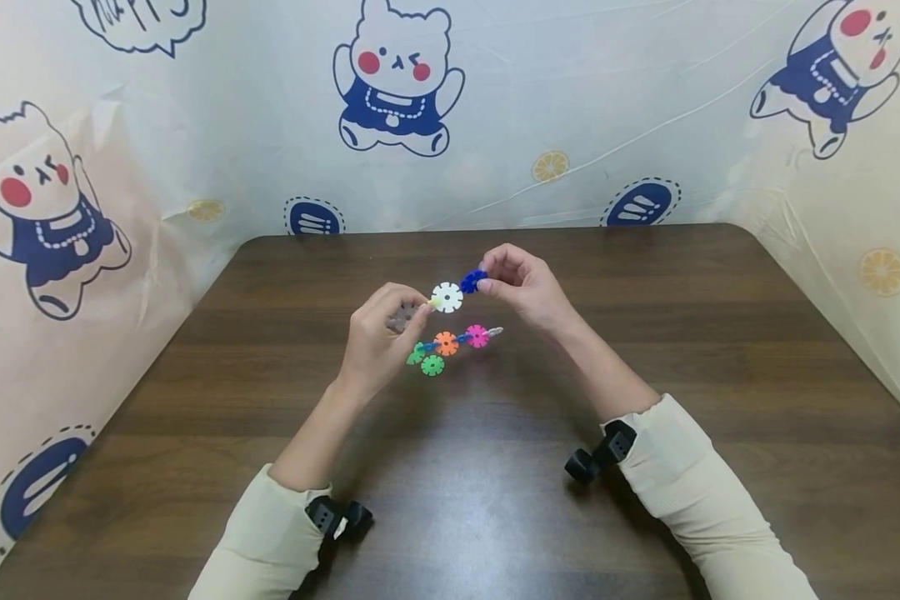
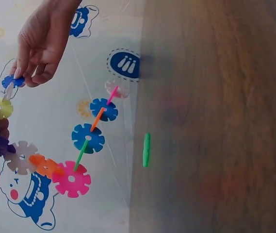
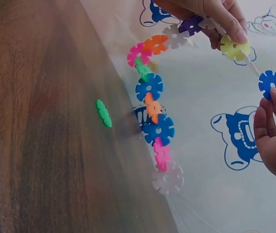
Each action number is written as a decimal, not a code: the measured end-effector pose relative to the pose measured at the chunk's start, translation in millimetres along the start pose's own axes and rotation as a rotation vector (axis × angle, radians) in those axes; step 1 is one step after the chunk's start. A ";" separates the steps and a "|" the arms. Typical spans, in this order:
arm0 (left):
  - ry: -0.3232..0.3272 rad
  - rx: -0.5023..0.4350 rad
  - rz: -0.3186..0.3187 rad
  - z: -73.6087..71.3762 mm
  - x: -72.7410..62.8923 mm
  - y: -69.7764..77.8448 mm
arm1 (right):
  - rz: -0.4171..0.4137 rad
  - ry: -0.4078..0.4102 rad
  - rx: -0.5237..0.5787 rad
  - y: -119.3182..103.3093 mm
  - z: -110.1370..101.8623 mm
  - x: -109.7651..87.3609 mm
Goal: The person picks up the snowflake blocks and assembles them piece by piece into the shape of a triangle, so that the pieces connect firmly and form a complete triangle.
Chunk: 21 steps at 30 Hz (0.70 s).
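Notched plastic discs are slotted together into a long chain. My left hand (image 1: 382, 337) pinches a yellow disc (image 3: 235, 48) near one end of it. Thumb and fingers of my right hand (image 1: 528, 292) grip the blue disc (image 3: 272, 84) at that end. Between the hands, a white disc (image 1: 447, 297) links the yellow and blue ones. From the left hand, the rest of the chain curves through a purple disc (image 3: 191, 25), an orange disc (image 3: 155, 44) and a pink disc (image 2: 72, 179) to a clear disc (image 3: 168, 178) at the other end.
A single green disc (image 1: 432, 365) lies flat on the brown wooden table (image 1: 480, 500), below the chain. A pale sheet printed with cartoon bears (image 1: 397, 83) hangs behind the table and along its sides.
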<state>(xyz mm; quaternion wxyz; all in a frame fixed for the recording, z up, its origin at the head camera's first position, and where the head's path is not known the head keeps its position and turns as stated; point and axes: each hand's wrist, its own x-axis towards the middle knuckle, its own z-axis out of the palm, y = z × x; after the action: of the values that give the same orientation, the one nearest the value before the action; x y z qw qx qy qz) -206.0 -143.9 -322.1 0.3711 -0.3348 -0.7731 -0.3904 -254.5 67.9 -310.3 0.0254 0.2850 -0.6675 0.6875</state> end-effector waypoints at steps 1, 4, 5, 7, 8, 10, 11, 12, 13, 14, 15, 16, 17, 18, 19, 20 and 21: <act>-0.002 -0.007 0.002 0.0 0.3 0.3 | 0.000 -0.005 -0.002 -0.7 -0.1 -0.3; -0.006 -0.025 0.001 0.0 0.4 0.8 | 0.002 -0.018 -0.012 -1.3 -1.3 -0.6; -0.005 -0.030 0.002 0.0 0.3 0.8 | 0.002 -0.024 -0.014 -1.6 -1.6 -0.7; -0.005 -0.037 0.002 0.1 0.4 0.8 | 0.001 -0.035 -0.018 -2.1 -2.6 -1.1; -0.005 -0.041 0.001 0.1 0.3 0.8 | 0.000 -0.040 -0.019 -2.1 -3.2 -1.1; -0.009 -0.047 -0.002 0.0 0.3 1.0 | -0.002 -0.052 -0.017 -2.1 -4.1 -1.1; -0.012 -0.049 -0.006 0.0 0.3 1.1 | -0.003 -0.058 -0.017 -2.4 -4.5 -1.2; -0.015 -0.052 -0.010 0.0 0.3 1.1 | -0.004 -0.064 -0.018 -2.5 -5.0 -1.2; -0.018 -0.055 -0.014 -0.1 0.1 1.1 | -0.006 -0.071 -0.019 -2.7 -5.4 -1.1; -0.021 -0.058 -0.016 -0.1 0.1 1.2 | -0.008 -0.078 -0.019 -3.1 -5.7 -1.0; -0.025 -0.059 -0.018 -0.1 0.0 1.2 | -0.008 -0.086 -0.024 -3.5 -5.9 -1.0; -0.030 -0.059 -0.023 -0.4 0.0 1.5 | -0.009 -0.093 -0.029 -3.7 -6.3 -0.9; -0.035 -0.059 -0.025 -0.5 0.0 1.6 | -0.012 -0.101 -0.037 -4.1 -6.6 -1.0; -0.040 -0.058 -0.026 -0.6 -0.1 1.7 | -0.013 -0.107 -0.050 -4.6 -6.8 -1.1; -0.045 -0.056 -0.028 -0.8 0.0 2.0 | -0.015 -0.114 -0.065 -4.9 -7.1 -1.3; -0.049 -0.052 -0.031 -1.1 0.0 2.4 | -0.016 -0.119 -0.078 -5.2 -7.1 -1.4; -0.054 -0.050 -0.033 -1.3 0.1 2.6 | -0.017 -0.124 -0.089 -5.2 -7.2 -1.5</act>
<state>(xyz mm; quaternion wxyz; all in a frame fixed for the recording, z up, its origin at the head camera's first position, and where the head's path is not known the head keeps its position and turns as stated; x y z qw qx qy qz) -203.5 -143.7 -320.5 0.3353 -0.3414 -0.7783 -0.4067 -253.6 75.7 -305.9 0.0025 0.3314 -0.6953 0.6378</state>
